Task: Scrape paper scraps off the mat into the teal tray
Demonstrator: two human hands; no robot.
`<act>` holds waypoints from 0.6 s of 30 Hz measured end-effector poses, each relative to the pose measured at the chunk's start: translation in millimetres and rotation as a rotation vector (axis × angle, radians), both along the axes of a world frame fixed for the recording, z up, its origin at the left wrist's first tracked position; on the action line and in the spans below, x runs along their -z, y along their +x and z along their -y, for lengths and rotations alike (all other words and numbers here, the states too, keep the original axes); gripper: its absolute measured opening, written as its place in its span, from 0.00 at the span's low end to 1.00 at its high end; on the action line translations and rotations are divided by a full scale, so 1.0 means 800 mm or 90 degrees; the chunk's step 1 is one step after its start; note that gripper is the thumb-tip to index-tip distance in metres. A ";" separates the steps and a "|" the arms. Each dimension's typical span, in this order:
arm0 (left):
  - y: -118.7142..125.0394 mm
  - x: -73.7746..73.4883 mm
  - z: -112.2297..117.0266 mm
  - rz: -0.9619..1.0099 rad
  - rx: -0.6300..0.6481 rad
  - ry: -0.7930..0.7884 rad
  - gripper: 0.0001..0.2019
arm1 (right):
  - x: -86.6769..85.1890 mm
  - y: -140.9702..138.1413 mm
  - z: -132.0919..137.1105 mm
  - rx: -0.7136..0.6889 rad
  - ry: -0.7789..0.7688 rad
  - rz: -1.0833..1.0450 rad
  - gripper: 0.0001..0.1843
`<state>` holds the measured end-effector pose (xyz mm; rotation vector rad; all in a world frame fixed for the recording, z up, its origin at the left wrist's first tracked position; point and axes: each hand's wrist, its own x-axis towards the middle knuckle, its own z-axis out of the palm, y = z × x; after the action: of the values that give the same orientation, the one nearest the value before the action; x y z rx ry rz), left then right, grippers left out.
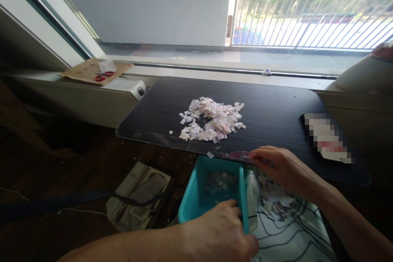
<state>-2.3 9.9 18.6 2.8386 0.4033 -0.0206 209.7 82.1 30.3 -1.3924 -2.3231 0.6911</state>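
- Turquoise walls are being shown on the bin (198, 202), which is being held below the front edge of the dark table (270, 110); small paper pieces are being contained at its bottom.
- The bin's right-hand wall is being gripped by the left hand (225, 229), with the fingers being hooked over the rim to the inside and the thumb being kept outside.
- A pink flat implement (241, 155) is being pinched between the thumb and fingers of the right hand (281, 166); its blade is being held along the table's front edge, just beside the bin's far right corner. Its exact kind cannot be told.
- The main heap of paper pieces (219, 118) is being borne by the middle of the table, spread in a loose ring with a dark gap showing. A few pieces are being seen at the front edge, right above the bin.
- More paper scraps (278, 202) are being held by a pale, dark-lined cloth (270, 241) under the right forearm.
- A pixelated flat object (327, 137) is being supported near the table's right edge.
- On the sill at left, red-handled scissors (104, 76) are being carried by a brown paper packet (82, 70).
- An open box (139, 196) is being seen on the floor, left of the bin.
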 end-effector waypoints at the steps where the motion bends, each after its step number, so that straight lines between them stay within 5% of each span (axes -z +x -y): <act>1: 0.000 0.000 0.001 -0.002 0.002 -0.001 0.14 | 0.002 -0.002 -0.003 0.006 0.009 -0.002 0.10; 10: -0.002 0.003 0.000 0.011 0.001 0.001 0.14 | 0.008 0.001 -0.010 -0.029 -0.024 -0.020 0.12; 18: 0.000 -0.001 -0.002 -0.007 0.006 -0.005 0.14 | 0.030 0.018 -0.011 0.043 -0.122 -0.049 0.14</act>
<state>-2.0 11.1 19.0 2.8340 0.3918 -0.0397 223.9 91.2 6.3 -1.4903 -2.1877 0.9495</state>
